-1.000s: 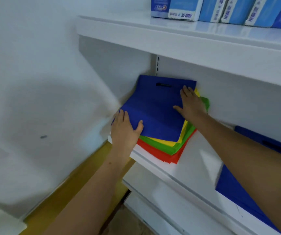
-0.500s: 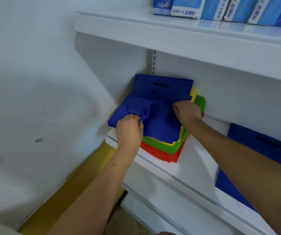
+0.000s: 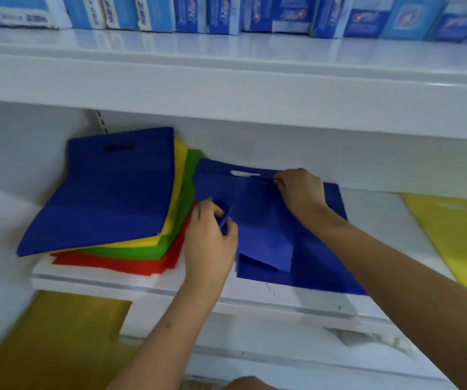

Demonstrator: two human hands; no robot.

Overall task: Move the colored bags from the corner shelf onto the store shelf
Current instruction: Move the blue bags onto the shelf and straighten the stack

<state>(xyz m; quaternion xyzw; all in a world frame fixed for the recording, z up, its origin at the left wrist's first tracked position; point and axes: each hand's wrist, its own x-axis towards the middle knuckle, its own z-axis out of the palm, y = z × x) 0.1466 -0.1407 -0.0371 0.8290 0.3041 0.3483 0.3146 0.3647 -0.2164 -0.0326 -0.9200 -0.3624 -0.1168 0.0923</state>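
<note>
You have one view only, from the camera on your head, looking forward and down into the white shelf (image 3: 255,294) from close range, near enough that both forearms reach up from the bottom edge. The upper shelf (image 3: 226,80) with its row of blue boxes (image 3: 226,12) crosses the top of the frame. The wide lens bends the edges.

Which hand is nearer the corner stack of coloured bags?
Left. The left hand sits just beside the stack of flat blue, yellow, green and red fabric bags; the right hand is farther right.
</note>
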